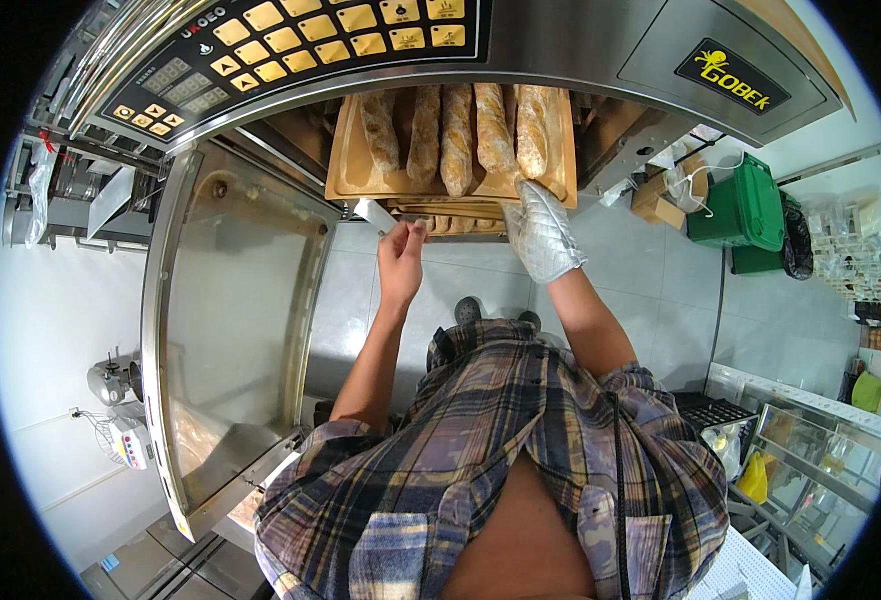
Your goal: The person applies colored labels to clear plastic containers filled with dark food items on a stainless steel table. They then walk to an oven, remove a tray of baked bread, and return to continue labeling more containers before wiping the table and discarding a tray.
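Note:
My right hand (547, 234) wears a quilted silver oven mitt. Its thumb lies over the front rim of a gold-coloured baking tray (343, 178), with the rest of the mitt below. Several long, flour-dusted bread loaves (457, 142) lie side by side on this tray, which juts from the oven mouth. Bare, my left hand (400, 262) grips a pale flat tool (374, 214), its broad end just under the tray's left front edge. What the tool is exactly, I cannot tell. Lower down, another tray holds more bread (464, 224), partly hidden by the upper one.
The oven's glass door (238, 300) hangs open on the left. Above the tray is the oven's control panel (320, 37). A green bin (740, 202) and a cardboard box (658, 199) stand on the right. On the left is a stand mixer (113, 379); a glass display case (815, 457) is behind right.

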A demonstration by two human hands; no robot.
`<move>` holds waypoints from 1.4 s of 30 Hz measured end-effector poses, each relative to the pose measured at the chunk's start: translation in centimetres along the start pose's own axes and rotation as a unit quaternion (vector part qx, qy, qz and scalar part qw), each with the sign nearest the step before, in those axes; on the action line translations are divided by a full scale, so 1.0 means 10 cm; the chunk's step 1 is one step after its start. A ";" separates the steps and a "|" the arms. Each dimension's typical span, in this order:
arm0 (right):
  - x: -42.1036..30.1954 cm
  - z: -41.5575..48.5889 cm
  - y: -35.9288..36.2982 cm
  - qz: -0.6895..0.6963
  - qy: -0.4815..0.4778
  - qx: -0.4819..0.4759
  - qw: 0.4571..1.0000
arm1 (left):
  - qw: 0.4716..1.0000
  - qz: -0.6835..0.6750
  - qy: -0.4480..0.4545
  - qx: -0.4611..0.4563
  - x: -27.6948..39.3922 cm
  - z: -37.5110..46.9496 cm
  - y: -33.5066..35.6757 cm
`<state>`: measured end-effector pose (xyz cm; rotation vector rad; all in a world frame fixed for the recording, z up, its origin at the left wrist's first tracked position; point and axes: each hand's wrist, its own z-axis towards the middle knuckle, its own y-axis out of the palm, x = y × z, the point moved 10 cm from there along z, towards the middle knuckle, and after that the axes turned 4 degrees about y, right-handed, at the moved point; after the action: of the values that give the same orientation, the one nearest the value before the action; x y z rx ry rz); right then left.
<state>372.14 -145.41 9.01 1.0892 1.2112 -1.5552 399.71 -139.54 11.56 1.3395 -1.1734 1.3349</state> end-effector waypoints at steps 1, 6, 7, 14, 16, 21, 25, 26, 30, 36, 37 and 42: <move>0.04 0.01 -0.01 0.001 -0.003 0.005 1.000 | 1.000 -0.001 -0.021 0.003 -0.12 -0.06 -0.04; 0.05 0.01 0.00 -0.094 -0.038 0.003 0.995 | 0.990 0.024 -0.135 0.018 -0.61 -0.38 -0.05; 0.00 0.00 -0.01 -0.062 -0.054 -0.006 0.997 | 0.990 0.011 -0.140 0.011 -0.64 -0.41 0.00; -0.05 -0.05 0.07 -0.083 -0.040 -0.035 0.995 | 0.992 -0.026 -0.113 -0.059 -0.63 -0.46 0.41; 0.13 -0.07 0.10 0.122 0.070 -0.047 0.989 | 0.991 -0.022 -0.119 -0.065 -0.65 -0.47 0.46; 0.34 -0.18 0.26 0.423 0.250 -0.038 0.870 | 0.990 -0.015 -0.115 -0.076 -0.67 -0.44 0.51; 0.29 -0.17 0.27 0.481 0.265 -0.027 0.836 | 0.991 -0.006 -0.113 -0.076 -0.67 -0.39 0.49; 0.29 -0.18 0.28 0.486 0.278 -0.029 0.828 | 0.991 -0.011 -0.117 -0.069 -0.68 -0.38 0.46; 0.29 -0.23 0.31 0.487 0.316 -0.040 0.813 | 0.992 -0.015 -0.103 -0.074 -0.67 -0.33 0.46; -0.15 -0.02 -0.05 0.087 0.027 -0.027 0.995 | 0.992 -0.024 -0.102 -0.067 -0.72 -0.35 0.46; -0.44 -0.06 0.01 -0.178 -0.143 -0.022 0.973 | 0.992 -0.015 -0.110 -0.066 -0.74 -0.36 0.45; -0.34 0.02 0.10 -0.251 -0.149 -0.049 0.955 | 0.993 0.013 -0.109 -0.046 -0.76 -0.40 0.32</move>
<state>373.91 -145.39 12.13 0.4688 1.3999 -1.9301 396.08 -135.89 3.98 1.4334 -1.3859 1.1591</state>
